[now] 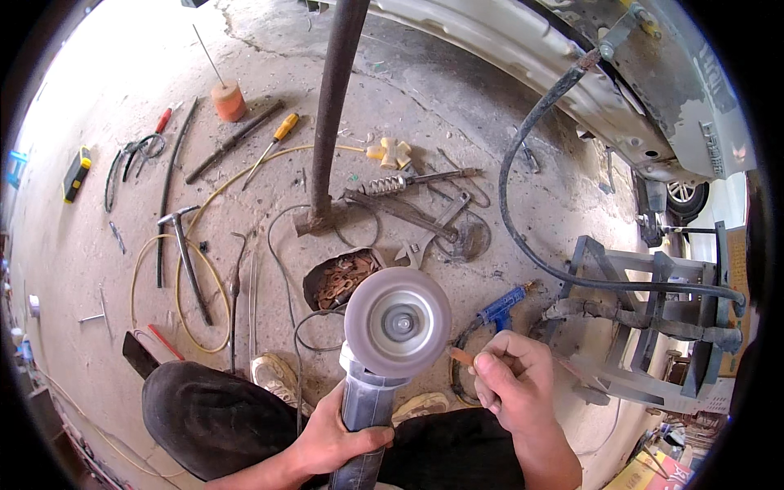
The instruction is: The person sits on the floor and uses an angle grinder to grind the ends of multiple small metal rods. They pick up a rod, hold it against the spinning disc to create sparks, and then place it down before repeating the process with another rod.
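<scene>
A small copper-coloured piece (461,356) is pinched between the thumb and fingertips of the right hand (513,380), low and right of centre, and its tip is held just beside the right rim of the grey grinding disc (398,322); whether the two touch cannot be told. The disc belongs to an angle grinder (367,400), whose grey body is wrapped by the closed left hand (335,441) near the lower edge, with the disc face turned upward.

For a clean grind, the piece would best be kept short in the pinch, met lightly at the rim, and the fingertips kept clear of the disc. The grinder should be held steady against the knees (212,416).

Beyond the disc, a pan of rusty washers (343,276) lies on the concrete floor (98,114). Farther off, a hammer (186,253), screwdrivers (273,143) and a rusty upright post (331,114) are seen. A black hose (523,155) curves at the right.
</scene>
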{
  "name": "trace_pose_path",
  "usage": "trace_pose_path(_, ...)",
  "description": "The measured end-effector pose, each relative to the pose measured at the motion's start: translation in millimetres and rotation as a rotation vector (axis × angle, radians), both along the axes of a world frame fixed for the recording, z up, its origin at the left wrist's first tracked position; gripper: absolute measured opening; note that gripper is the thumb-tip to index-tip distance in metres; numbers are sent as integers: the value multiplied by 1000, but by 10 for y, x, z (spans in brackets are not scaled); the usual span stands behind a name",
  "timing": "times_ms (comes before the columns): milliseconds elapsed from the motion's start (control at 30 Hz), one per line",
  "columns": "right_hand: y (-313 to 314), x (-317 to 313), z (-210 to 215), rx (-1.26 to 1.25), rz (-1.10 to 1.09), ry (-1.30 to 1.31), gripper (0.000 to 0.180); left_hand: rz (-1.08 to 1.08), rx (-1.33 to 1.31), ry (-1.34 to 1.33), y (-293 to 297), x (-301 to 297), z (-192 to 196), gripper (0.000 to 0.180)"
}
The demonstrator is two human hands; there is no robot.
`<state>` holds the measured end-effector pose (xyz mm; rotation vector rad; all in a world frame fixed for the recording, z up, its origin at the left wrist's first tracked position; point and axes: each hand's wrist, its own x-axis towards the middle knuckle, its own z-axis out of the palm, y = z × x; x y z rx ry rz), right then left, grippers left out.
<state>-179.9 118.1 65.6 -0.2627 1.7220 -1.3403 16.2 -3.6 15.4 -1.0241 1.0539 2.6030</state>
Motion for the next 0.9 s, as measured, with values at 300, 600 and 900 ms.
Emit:
trace_pose_path(300, -69, -8, -14, 36, -14, -56, 20, -8, 26, 21, 18, -6, -23, 58)
trace_pose_path(600, -98, 18, -76, 41, -2, -61, 20, 1, 41, 16, 5, 30, -52, 59)
trace_pose_path(900, -106, 24, -110, 29, -5, -70, 21, 0, 6, 14, 20, 45, -89, 59)
